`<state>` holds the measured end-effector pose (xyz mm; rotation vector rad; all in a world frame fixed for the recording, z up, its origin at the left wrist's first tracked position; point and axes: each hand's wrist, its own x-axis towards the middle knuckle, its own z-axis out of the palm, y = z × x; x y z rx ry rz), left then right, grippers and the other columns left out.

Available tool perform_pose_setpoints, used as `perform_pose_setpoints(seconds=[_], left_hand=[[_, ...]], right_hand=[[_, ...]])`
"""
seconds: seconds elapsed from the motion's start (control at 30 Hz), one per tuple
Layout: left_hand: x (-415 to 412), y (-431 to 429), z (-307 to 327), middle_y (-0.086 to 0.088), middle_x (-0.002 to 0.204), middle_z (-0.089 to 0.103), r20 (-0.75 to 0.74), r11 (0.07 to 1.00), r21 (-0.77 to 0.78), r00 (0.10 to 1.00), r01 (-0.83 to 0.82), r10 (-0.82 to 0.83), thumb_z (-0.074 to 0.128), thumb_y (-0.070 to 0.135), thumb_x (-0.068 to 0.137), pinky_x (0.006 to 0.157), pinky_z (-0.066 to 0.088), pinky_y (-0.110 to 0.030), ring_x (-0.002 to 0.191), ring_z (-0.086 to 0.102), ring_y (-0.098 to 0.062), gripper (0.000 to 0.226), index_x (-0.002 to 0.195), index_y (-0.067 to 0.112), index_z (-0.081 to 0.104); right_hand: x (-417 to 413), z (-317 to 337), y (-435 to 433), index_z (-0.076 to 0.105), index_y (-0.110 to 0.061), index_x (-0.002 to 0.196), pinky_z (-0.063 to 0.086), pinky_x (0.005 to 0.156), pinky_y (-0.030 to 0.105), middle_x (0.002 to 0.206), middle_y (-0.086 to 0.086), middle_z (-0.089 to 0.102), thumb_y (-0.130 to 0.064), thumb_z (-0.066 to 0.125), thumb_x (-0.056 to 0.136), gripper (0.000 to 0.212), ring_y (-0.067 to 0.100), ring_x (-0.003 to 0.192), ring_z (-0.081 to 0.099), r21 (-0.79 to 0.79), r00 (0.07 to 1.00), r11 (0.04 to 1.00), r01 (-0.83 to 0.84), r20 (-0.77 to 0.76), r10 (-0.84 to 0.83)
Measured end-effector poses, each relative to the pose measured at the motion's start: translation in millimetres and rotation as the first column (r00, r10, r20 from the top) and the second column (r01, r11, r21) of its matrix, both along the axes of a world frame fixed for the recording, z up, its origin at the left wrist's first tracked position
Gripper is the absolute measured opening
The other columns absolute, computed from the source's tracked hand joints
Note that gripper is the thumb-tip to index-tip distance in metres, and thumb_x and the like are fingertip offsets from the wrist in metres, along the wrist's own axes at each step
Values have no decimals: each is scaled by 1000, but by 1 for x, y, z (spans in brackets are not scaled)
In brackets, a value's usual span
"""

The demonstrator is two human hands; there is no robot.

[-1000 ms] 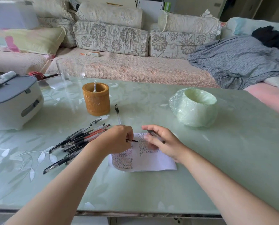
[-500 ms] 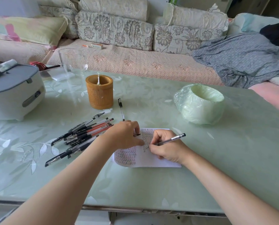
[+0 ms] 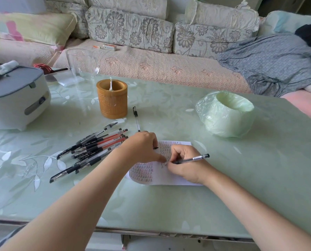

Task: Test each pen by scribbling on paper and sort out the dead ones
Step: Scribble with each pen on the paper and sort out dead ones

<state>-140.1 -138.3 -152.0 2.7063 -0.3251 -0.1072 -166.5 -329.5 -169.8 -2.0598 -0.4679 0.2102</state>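
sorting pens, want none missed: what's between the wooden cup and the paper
One lone pen lies between the wooden cup and the paper, in the head view.

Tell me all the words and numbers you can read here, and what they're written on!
Paper: rows of the same little handwritten mark in black and red; it looks like "正", but too small to be sure.
Pen in the right hand: barrel print too small to read.
Pile of pens: barrel print too small.
Small box on the sofa: label blurred.
Appliance: nothing readable.
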Motion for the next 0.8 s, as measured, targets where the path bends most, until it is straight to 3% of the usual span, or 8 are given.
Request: perform_pose_setpoints(seconds=[0.23, 0.43, 0.8], left_hand=[[-2, -2, 0, 7, 89, 55, 19, 1000, 10, 1000, -20, 20, 79, 63, 62, 55, 32, -20, 80, 49, -11, 51, 88, 28, 53], [-3, -2, -1, 6, 92, 56, 1, 1000, 2, 1000, -27, 27, 78, 63, 61, 65, 39, -25, 83, 50, -12, 52, 90, 27, 54], [-3, -2, 0, 4, 94, 56, -13, 1000, -3, 1000, -28, 28, 79, 61, 63, 63, 38, -26, 84, 49, -13, 52, 92, 26, 55]], right_hand=[[-1, -3, 0, 47, -16, 61, 30, 54, 26, 57, -11, 46, -5, 63, 72, 22, 9, 56, 39, -26, 1000, 1000, 6, 22, -5], [-3, -2, 1, 45, -13, 61, 27, 51, 24, 56, -11, 41, -13, 60, 65, 15, 9, 54, 36, -17, 998, 1000, 18, 54, -17], [-2, -8, -1, 46, -13, 62, 28, 54, 27, 57, -7, 43, -12, 60, 65, 15, 12, 57, 37, -3, 999, 1000, -13, 31, 13]])
